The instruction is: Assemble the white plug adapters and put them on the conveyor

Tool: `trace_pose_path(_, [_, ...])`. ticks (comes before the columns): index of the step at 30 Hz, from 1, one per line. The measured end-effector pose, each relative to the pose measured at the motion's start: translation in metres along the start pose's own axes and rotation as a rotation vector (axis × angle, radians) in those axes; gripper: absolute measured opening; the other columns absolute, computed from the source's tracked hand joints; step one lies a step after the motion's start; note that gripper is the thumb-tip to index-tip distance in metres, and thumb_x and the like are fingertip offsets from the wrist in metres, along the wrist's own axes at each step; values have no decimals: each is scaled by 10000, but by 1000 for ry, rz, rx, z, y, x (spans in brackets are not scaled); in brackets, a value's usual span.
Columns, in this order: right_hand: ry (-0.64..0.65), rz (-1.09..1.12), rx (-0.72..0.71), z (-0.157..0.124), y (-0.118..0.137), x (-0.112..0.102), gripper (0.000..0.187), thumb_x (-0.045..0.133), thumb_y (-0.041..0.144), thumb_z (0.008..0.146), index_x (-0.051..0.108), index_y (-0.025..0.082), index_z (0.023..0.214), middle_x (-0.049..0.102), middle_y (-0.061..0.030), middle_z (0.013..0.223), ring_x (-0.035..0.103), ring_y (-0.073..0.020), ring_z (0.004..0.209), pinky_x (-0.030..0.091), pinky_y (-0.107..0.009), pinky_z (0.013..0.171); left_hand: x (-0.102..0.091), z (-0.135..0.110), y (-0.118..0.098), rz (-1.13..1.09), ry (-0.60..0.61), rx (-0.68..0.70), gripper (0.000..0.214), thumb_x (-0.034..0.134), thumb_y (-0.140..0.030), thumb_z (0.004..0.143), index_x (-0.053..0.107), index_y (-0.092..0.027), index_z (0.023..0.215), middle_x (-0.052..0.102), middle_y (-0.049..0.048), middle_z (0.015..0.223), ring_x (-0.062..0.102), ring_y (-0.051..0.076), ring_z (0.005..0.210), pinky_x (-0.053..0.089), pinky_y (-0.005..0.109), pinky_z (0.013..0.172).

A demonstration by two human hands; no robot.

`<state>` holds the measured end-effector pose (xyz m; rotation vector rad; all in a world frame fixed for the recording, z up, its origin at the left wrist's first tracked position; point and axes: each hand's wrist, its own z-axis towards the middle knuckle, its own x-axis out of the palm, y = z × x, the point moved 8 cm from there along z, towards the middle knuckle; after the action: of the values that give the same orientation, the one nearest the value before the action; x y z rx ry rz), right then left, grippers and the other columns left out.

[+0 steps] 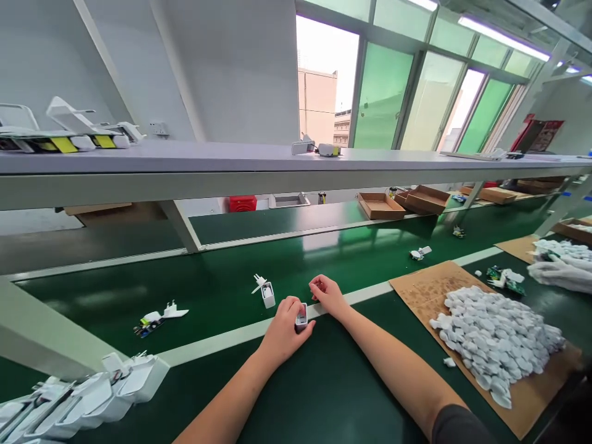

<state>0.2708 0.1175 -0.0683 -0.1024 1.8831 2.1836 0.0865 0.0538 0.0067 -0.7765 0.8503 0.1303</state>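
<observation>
My left hand [283,328] is closed around a small white box-shaped housing [301,318], whose open top faces up near the belt's pale edge strip. Just to the right, my right hand [327,293] hovers over that strip with thumb and fingertips pinched together. Whatever they hold, if anything, is too small to make out. On the green belt beyond my left hand stands another white housing [268,296], with a white plug-like part [259,282] at its top.
White housings [134,382] stand in a row at lower left. A loose assembly with wires [150,322] lies on the belt [217,308]. At right, a cardboard sheet [416,283] bears a heap of small white parts [499,339]. A shelf [222,161] crosses above the belt.
</observation>
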Motion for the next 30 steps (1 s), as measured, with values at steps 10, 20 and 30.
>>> trace_pose_path(10, [-72,-179,157,18,2,-96,371,711,403,1064,671,184,1360,706,-106,1353,735,-251,1135,653,-464,962,1,0,0,-20,-2,-15,176,655,-358,1005,524,-241,1002,583,79,1184,571,296,1118,539,467,963])
trace_pose_path(20, [-716,-707,489,-27,7,-373,396,722,393,1056,661,184,1387,681,-120,1412,715,-274,1203,634,-497,1013,8,4,9,-69,4,-49,211,696,-388,992,533,-253,999,598,59,1176,597,284,1123,549,430,950])
trace_pose_path(30, [-897,-858,727,-39,-40,-407,508,744,506,1004,660,198,1400,571,-154,1575,550,-378,1449,448,-646,1205,8,4,-2,-99,37,-62,254,746,-339,940,545,-250,1066,582,68,1204,571,272,1110,543,433,961])
